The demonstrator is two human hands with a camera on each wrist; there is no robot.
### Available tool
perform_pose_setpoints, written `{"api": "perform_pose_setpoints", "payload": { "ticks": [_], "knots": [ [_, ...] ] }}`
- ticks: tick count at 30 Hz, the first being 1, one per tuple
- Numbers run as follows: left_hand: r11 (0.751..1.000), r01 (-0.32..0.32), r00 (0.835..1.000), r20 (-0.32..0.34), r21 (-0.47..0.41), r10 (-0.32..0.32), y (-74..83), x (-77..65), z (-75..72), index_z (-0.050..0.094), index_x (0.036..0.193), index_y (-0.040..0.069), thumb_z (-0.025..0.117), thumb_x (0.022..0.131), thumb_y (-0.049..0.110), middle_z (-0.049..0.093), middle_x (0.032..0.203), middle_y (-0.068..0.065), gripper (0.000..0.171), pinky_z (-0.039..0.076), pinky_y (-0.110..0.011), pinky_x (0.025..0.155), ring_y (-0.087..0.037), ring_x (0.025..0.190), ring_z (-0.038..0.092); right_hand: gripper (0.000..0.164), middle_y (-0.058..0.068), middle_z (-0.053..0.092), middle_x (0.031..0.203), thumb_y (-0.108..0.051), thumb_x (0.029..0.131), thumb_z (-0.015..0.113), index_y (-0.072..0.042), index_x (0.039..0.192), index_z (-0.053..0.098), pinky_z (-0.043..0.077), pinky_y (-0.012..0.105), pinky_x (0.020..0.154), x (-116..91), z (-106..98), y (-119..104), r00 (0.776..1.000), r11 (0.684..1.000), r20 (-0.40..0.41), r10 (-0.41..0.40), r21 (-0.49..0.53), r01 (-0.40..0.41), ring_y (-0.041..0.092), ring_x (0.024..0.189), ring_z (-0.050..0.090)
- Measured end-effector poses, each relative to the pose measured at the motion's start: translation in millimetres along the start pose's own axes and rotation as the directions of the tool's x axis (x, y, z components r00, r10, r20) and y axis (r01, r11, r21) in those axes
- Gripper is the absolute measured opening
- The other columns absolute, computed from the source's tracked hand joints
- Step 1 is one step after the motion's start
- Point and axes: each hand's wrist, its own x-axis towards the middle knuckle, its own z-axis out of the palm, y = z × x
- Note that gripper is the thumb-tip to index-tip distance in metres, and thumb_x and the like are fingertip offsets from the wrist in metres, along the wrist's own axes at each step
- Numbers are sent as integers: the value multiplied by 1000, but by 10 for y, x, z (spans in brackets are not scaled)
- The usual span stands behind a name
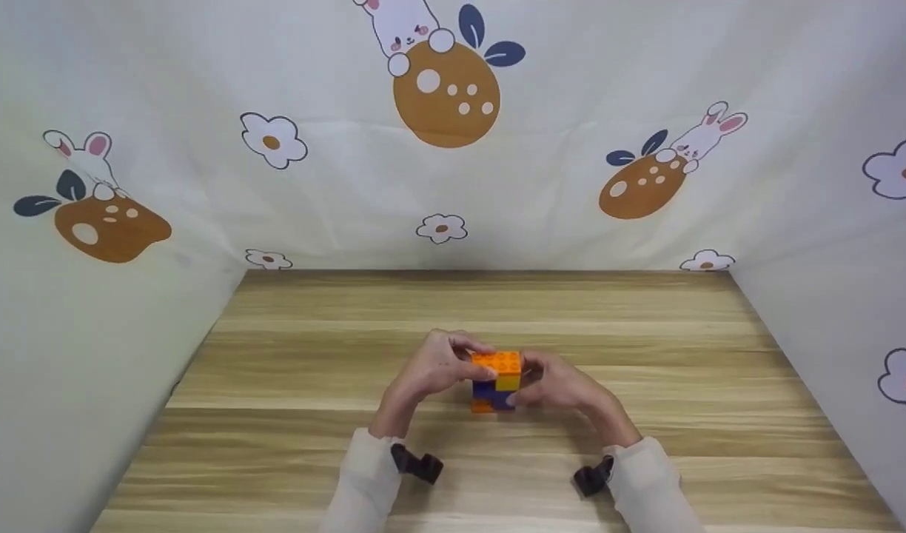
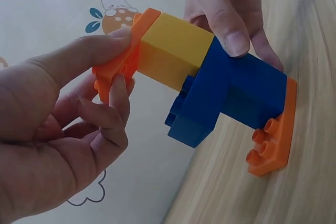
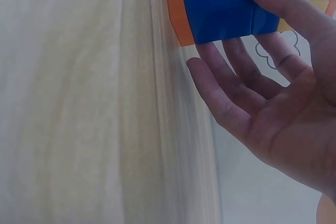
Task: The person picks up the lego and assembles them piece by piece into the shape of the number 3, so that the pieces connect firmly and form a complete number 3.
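Note:
A stack of toy building bricks stands upright between the two hands. From the bottom up it has a thin orange brick [image 2: 278,148], blue bricks [image 2: 252,85], a yellow brick [image 2: 170,45] and a thin orange top brick [image 1: 506,360]. My left hand [image 1: 438,368] pinches the orange top brick, thumb on the near side and fingers on the far side. With its thumb on the front blue face and its fingers behind, my right hand [image 1: 562,385] grips the blue bricks [image 3: 220,9]. Studs show on an uncovered part of the bottom brick.
The stack is over a wood-grain table [image 1: 312,355]. Pale curtains [image 1: 334,192] printed with rabbits and flowers rise behind it and at both sides. Black camera mounts [image 1: 420,466] sit at both wrists, beside the white sleeves.

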Motion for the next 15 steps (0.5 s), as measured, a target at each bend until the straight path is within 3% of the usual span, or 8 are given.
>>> {"api": "perform_pose_setpoints", "payload": {
  "ticks": [6,11,15],
  "knots": [
    [997,6,1000,22,-79,-4,-2,-12,5,78,108,15,84,79,16,71,106,-9,29,61,-30,71,-17,79,63,48,13,69,115,-12,78,83,-7,122,66,52,38,95,-10,7,-7,1000,1000,-17,20,9,-20,24,103,64],
    [999,17,1000,2,-31,-17,-21,7,-16,79,104,19,87,77,21,74,106,-4,29,54,-26,68,-16,79,59,48,12,70,115,-11,77,83,-7,122,66,51,35,94,1,21,-6,1000,1000,-13,11,16,-10,23,103,64],
    [1000,-9,1000,10,6,9,29,44,-38,80,101,17,89,75,21,76,103,-2,28,50,-25,71,-17,83,59,47,14,68,115,-9,78,82,-5,121,65,53,34,91,12,11,7,1000,999,-3,-1,36,1,24,102,64]
  ]
}}
